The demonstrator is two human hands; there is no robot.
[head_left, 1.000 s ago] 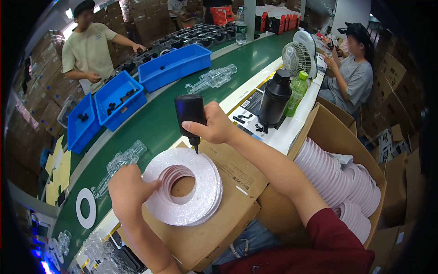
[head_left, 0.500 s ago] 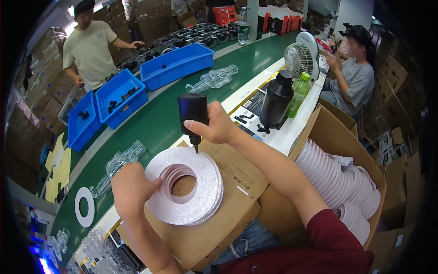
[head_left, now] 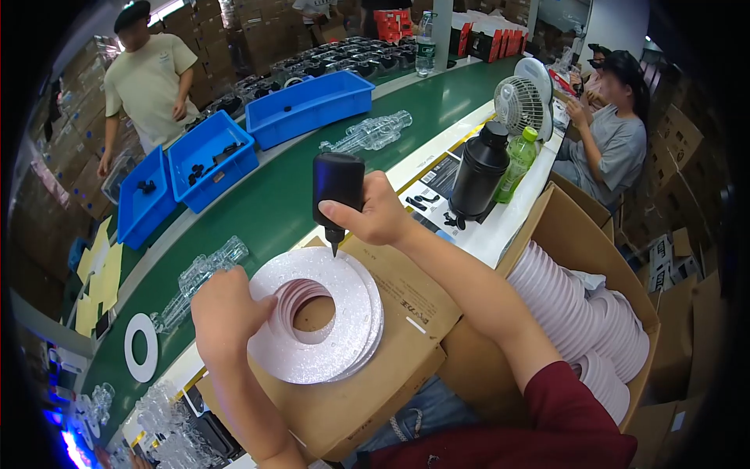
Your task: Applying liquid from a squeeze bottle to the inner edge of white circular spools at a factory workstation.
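A stack of flat white rings [head_left: 349,332] with a speckled, glossy top lies on a brown cardboard box [head_left: 418,301] in front of me. My left hand [head_left: 228,313] grips the stack's left side, its thumb reaching toward the centre hole and its other fingers mostly hidden. In my right hand [head_left: 379,213] is a black squeeze bottle [head_left: 337,187], held upside down. Its narrow nozzle points down at the far part of the top ring; whether it touches I cannot tell.
Clear plastic parts [head_left: 207,270] and a loose white ring [head_left: 141,348] lie on the green conveyor belt [head_left: 297,176]. Blue bins [head_left: 308,109] line its far side. A black bottle [head_left: 478,172], green bottle [head_left: 516,166] and fan [head_left: 519,105] stand right. An open carton [head_left: 652,367] holds more rings.
The nozzle has shifted slightly left along the top ring. My left hand keeps its grip. Across the belt, the person in the pale shirt has lowered an outstretched arm.
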